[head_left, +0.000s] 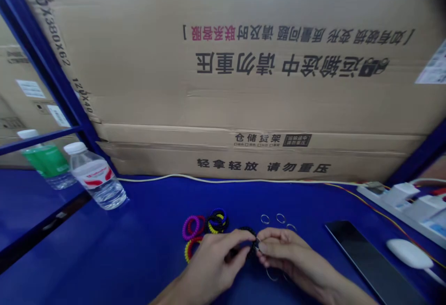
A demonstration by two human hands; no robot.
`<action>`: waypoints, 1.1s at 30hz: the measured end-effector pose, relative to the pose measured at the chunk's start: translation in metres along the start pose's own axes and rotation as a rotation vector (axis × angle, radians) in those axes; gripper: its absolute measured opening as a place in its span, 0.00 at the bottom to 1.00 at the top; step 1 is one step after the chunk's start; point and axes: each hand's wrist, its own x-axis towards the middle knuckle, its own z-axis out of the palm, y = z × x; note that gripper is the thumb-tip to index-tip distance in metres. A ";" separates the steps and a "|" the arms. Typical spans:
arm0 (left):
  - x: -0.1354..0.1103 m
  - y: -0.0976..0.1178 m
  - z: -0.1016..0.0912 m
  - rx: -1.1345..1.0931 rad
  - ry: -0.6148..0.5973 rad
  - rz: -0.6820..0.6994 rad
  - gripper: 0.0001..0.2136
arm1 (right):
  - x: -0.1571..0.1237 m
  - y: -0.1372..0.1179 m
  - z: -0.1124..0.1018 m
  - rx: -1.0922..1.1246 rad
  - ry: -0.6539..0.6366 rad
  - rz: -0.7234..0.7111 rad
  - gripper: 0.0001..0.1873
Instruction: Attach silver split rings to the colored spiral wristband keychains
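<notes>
Left hand [212,261]: fingers [237,240] curled, pinching black coil band [251,242], ribbed plastic spiral. Right hand [289,254]: fingertips [266,236] almost closed at coil's edge, on thin metal ring [258,246], partly hidden. Just past fingertips, smooth wire rings [280,218] on blue bench [104,258]. Left of fingers, glossy spiral bands: magenta-red pair [193,227], blue-yellow-black stack [218,220], red-yellow coil [191,248]. Right of fingers, flat dark slab [369,263], rounded white mouse [409,253]. Well beyond fingers, clear plastic bottle [97,177], corrugated carton [226,87].
</notes>
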 end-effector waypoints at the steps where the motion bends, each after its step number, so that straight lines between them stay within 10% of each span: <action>1: 0.000 0.000 0.000 0.001 0.003 0.001 0.14 | 0.000 0.000 0.000 0.020 -0.007 0.028 0.12; 21: 0.005 0.005 -0.003 -0.113 -0.005 -0.160 0.11 | 0.002 0.002 0.001 -0.025 -0.067 -0.142 0.11; 28: 0.009 0.005 -0.002 -0.517 0.008 -0.416 0.12 | 0.003 0.010 0.006 0.033 -0.005 -0.239 0.07; 33: 0.006 0.009 -0.007 -0.292 0.023 -0.261 0.11 | 0.006 0.011 0.007 0.151 -0.081 -0.160 0.12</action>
